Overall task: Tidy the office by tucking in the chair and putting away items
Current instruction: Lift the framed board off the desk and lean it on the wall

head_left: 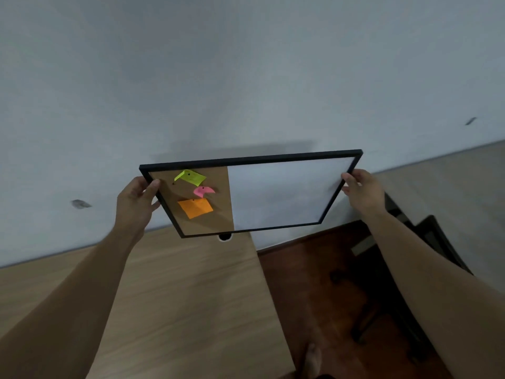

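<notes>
A black-framed notice board [276, 192] hangs in the air in front of the grey wall, tilted with its top edge away from me. Its left third is cork with a yellow note [191, 177], a pink note [203, 191] and an orange note [195, 208] pinned on it; the rest is whiteboard. My left hand [135, 203] grips the board's left edge, thumb on the cork. My right hand [362, 191] grips the right edge. The board is held above the far edge of a light wooden desk [175, 291].
The desk has a round cable hole [225, 237] just under the board. Right of the desk lies dark reddish floor [308, 283] with a black chair [426, 242] by the wall. A bare foot [313, 359] shows at the bottom. The wall [246, 77] has small marks.
</notes>
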A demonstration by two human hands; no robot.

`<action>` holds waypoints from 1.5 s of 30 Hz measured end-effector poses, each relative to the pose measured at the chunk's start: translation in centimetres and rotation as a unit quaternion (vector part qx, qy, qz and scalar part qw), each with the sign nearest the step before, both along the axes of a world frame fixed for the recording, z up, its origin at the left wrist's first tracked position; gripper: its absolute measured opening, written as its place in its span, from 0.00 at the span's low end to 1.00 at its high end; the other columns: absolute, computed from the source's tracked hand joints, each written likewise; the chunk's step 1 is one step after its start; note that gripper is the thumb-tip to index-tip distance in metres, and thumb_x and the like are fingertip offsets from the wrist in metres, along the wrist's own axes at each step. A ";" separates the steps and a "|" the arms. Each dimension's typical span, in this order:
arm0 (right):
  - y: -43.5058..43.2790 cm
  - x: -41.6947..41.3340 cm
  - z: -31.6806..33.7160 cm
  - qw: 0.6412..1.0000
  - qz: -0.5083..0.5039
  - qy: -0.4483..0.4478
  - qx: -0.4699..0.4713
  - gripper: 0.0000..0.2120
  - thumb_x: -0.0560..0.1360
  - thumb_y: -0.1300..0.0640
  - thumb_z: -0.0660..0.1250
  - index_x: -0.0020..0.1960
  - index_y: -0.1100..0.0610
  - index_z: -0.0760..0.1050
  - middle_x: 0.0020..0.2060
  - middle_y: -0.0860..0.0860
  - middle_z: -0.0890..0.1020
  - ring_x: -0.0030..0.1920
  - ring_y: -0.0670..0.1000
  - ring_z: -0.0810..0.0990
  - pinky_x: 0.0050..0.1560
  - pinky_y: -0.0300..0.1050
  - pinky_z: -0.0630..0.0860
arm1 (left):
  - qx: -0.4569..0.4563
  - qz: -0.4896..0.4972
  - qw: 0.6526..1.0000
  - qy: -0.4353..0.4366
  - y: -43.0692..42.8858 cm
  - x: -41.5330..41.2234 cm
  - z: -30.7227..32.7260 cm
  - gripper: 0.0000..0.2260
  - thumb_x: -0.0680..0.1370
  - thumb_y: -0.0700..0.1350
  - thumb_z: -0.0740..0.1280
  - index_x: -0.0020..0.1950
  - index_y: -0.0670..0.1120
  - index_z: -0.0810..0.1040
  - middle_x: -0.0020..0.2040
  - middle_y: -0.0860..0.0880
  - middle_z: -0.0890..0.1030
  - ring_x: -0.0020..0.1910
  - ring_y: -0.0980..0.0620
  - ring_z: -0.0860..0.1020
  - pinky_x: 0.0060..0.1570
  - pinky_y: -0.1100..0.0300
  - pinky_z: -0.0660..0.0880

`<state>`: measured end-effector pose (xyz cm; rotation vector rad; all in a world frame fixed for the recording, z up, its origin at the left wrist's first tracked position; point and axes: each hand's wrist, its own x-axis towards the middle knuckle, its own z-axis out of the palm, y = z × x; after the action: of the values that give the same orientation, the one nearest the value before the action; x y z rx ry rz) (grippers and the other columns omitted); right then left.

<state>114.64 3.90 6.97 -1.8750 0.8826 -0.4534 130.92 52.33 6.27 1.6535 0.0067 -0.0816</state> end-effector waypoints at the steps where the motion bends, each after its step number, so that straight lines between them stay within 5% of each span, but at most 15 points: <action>1: -1.3 -0.7 0.2 1.000 -0.006 0.001 -0.002 0.09 0.84 0.48 0.68 0.59 0.51 0.81 0.51 0.46 0.85 0.50 0.50 0.88 0.63 0.54 0.83 | 0.000 -0.002 1.000 -0.005 -1.4 -0.4 0.5 0.05 0.85 0.45 0.69 0.59 0.46 0.82 0.64 0.38 0.83 0.59 0.50 0.82 0.61 0.48 0.81; 8: -12.4 -4.7 0.6 0.999 -0.023 -0.025 -0.001 0.07 0.84 0.46 0.66 0.57 0.47 0.80 0.47 0.40 0.84 0.48 0.46 0.86 0.65 0.57 0.82 | 0.001 0.002 1.000 -0.027 -12.4 -3.5 2.5 0.03 0.85 0.47 0.69 0.53 0.50 0.82 0.54 0.48 0.83 0.55 0.54 0.83 0.58 0.50 0.82; 16: -29.2 -8.7 -1.1 0.999 0.036 -0.038 0.003 0.23 0.74 0.33 0.66 0.63 0.44 0.81 0.58 0.40 0.86 0.62 0.45 0.84 0.69 0.58 0.79 | -0.008 0.000 0.999 -0.038 -26.3 -6.9 3.5 0.02 0.84 0.48 0.70 0.52 0.53 0.82 0.56 0.48 0.83 0.55 0.51 0.82 0.56 0.50 0.82; 26: -39.0 -13.9 2.1 0.999 0.013 -0.034 0.002 0.21 0.83 0.50 0.64 0.76 0.50 0.73 0.70 0.43 0.80 0.69 0.47 0.79 0.74 0.54 0.74 | -0.011 -0.040 0.998 -0.046 -40.5 -7.7 4.7 0.02 0.83 0.50 0.71 0.52 0.54 0.83 0.58 0.47 0.86 0.56 0.51 0.84 0.55 0.49 0.83; 33: -45.2 -14.9 1.5 0.998 -0.027 -0.053 0.027 0.21 0.87 0.60 0.62 0.80 0.57 0.67 0.73 0.47 0.76 0.48 0.31 0.76 0.62 0.42 0.71 | -0.012 -0.071 0.997 -0.024 -50.3 -6.3 3.0 0.02 0.84 0.50 0.71 0.53 0.55 0.83 0.59 0.48 0.86 0.58 0.51 0.84 0.56 0.49 0.82; 38: -51.8 -13.5 -0.5 0.998 -0.055 -0.025 0.021 0.24 0.85 0.61 0.63 0.81 0.57 0.66 0.75 0.48 0.75 0.61 0.50 0.83 0.64 0.45 0.76 | -0.007 -0.094 0.996 -0.005 -58.2 -3.8 0.5 0.03 0.84 0.50 0.71 0.56 0.54 0.83 0.62 0.47 0.86 0.61 0.50 0.84 0.56 0.49 0.83; 45: -61.2 -10.1 -4.0 0.994 -0.102 0.007 0.041 0.24 0.83 0.59 0.67 0.78 0.58 0.67 0.68 0.46 0.77 0.63 0.51 0.82 0.61 0.47 0.76 | -0.013 -0.119 0.992 0.040 -69.0 0.2 -3.4 0.04 0.84 0.49 0.71 0.57 0.52 0.83 0.62 0.45 0.86 0.62 0.50 0.84 0.59 0.49 0.82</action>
<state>104.57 -57.26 2.96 -1.7226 1.0929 -0.5201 131.15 -16.68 2.85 1.6175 -0.1307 -0.3272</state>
